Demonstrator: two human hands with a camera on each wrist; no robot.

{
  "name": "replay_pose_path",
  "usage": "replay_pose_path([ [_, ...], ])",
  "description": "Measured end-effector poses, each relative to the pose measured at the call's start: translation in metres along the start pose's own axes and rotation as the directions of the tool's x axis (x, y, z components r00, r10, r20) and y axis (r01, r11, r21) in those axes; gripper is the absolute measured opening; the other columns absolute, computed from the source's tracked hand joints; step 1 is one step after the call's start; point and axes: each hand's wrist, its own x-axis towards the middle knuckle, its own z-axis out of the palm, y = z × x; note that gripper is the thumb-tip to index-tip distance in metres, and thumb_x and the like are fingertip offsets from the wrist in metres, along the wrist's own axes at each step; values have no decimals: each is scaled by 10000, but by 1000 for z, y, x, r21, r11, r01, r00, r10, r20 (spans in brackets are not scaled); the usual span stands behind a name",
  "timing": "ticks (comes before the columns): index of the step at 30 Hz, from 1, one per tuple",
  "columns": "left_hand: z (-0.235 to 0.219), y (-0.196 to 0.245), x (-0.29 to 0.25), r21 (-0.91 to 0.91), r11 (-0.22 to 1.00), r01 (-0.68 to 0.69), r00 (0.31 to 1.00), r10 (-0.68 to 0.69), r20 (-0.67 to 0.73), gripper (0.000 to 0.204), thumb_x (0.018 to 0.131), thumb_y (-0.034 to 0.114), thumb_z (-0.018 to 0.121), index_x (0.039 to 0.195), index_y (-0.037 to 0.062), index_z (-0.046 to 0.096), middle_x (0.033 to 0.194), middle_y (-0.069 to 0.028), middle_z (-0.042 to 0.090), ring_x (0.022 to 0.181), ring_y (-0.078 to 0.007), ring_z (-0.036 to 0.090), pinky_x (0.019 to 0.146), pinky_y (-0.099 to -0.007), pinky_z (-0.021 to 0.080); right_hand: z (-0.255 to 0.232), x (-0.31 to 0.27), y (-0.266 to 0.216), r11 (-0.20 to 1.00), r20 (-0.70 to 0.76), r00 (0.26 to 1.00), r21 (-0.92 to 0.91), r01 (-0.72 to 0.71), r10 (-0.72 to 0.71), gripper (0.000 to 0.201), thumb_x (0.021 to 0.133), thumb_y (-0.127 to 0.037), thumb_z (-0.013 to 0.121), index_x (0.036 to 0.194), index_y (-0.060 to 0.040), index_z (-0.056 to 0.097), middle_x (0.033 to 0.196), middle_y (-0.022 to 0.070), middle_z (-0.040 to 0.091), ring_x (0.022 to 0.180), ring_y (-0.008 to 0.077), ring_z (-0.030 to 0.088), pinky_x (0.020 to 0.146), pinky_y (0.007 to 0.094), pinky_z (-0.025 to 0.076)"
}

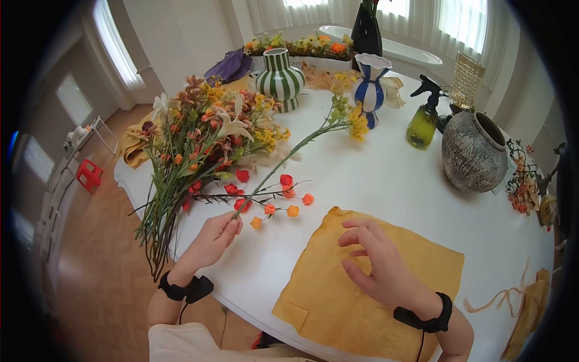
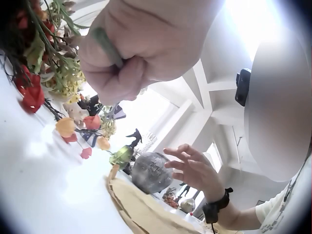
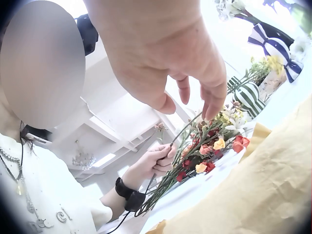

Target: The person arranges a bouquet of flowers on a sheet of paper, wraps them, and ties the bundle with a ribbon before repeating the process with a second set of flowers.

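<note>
In the head view the left hand (image 1: pixel 214 240) grips the lower end of a long green stem (image 1: pixel 274 168) topped with yellow blossoms (image 1: pixel 357 122). The green stem end (image 2: pixel 106 45) pokes out of the fist (image 2: pixel 131 53) in the left wrist view. Above a yellow-brown paper sheet (image 1: pixel 386 253) hovers the right hand (image 1: pixel 380 262), fingers spread and slightly bent, holding nothing. A branch with red and orange blooms (image 1: pixel 269 209) lies just beyond the left hand. The large pile of mixed flowers (image 1: pixel 211 127) lies to its left.
A green-striped vase (image 1: pixel 280 81), a blue-striped vase (image 1: pixel 369 90), a green spray bottle (image 1: pixel 423 120) and a round grey pot (image 1: pixel 474 154) stand across the back and right. A flower box (image 1: pixel 307 60) is behind. Ribbon (image 1: pixel 506 295) lies at the right edge.
</note>
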Motion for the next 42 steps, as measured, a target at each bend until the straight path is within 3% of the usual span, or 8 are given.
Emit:
replay_pose_path([
  [2, -11, -21, 5, 656, 753, -41, 944, 245, -222, 241, 923, 165, 370, 753, 14, 448, 529, -125, 433, 459, -249, 409, 469, -322, 343, 1, -5, 7, 1000, 14, 999, -6, -29, 29, 268, 770, 10, 564, 1016, 4, 457, 1128, 153, 427, 939, 226, 542, 726, 302, 504],
  [13, -48, -38, -13, 863, 411, 292, 804, 383, -455, 150, 754, 105, 590, 845, 5, 525, 830, -137, 516, 858, -316, 487, 684, -414, 415, -8, -18, 15, 988, 72, 987, 51, -149, 145, 222, 757, 58, 538, 962, -2, 478, 1105, 147, 437, 853, 202, 579, 704, 270, 502],
  [18, -82, -29, -40, 653, 282, 703, 436, 555, -708, 229, 719, 119, 646, 882, 25, 516, 860, -126, 511, 864, -314, 503, 722, -401, 428, -15, -27, 20, 986, 55, 985, 26, -167, 165, 223, 757, 65, 528, 964, -1, 476, 1090, 139, 451, 820, 189, 587, 691, 260, 501],
  [23, -125, -84, -48, 710, 330, 622, 667, 253, -701, 311, 707, 141, 676, 954, 21, 530, 813, -136, 568, 854, -330, 518, 746, -401, 426, -22, -30, 18, 979, 41, 980, 37, -198, 196, 216, 759, 69, 518, 959, 0, 474, 1084, 138, 456, 812, 175, 589, 674, 256, 501],
  [29, -127, -71, -41, 590, 483, 646, 603, 150, -783, 215, 733, 149, 655, 879, 15, 571, 801, -151, 570, 800, -323, 525, 658, -384, 410, -24, -35, 16, 980, 36, 980, 39, -194, 193, 209, 757, 67, 522, 948, -3, 475, 1092, 142, 450, 802, 174, 590, 668, 253, 502],
  [34, -171, -94, -33, 602, 734, 315, 483, 422, -767, 225, 759, 151, 646, 834, -49, 576, 774, -135, 551, 751, -262, 514, 659, -334, 395, -25, -34, 13, 989, -23, 989, -23, -145, 145, 201, 758, 60, 523, 943, -3, 476, 1105, 160, 440, 796, 178, 588, 662, 258, 505],
  [40, -179, -75, -9, 815, 567, 118, 229, 783, -578, 217, 802, 144, 602, 822, -68, 558, 768, -110, 575, 717, -209, 517, 660, -303, 400, -27, -35, 10, 983, -14, 984, -16, -180, 180, 199, 756, 59, 521, 941, -1, 476, 1110, 165, 434, 794, 175, 588, 662, 255, 504],
  [42, -177, -57, -6, 705, 700, 113, 311, 649, -694, 226, 816, 154, 586, 822, -69, 552, 745, -111, 578, 710, -191, 533, 657, -298, 408, -26, -35, 10, 984, -13, 985, -22, -175, 175, 197, 757, 59, 519, 940, 0, 477, 1112, 165, 432, 794, 173, 588, 663, 255, 503],
])
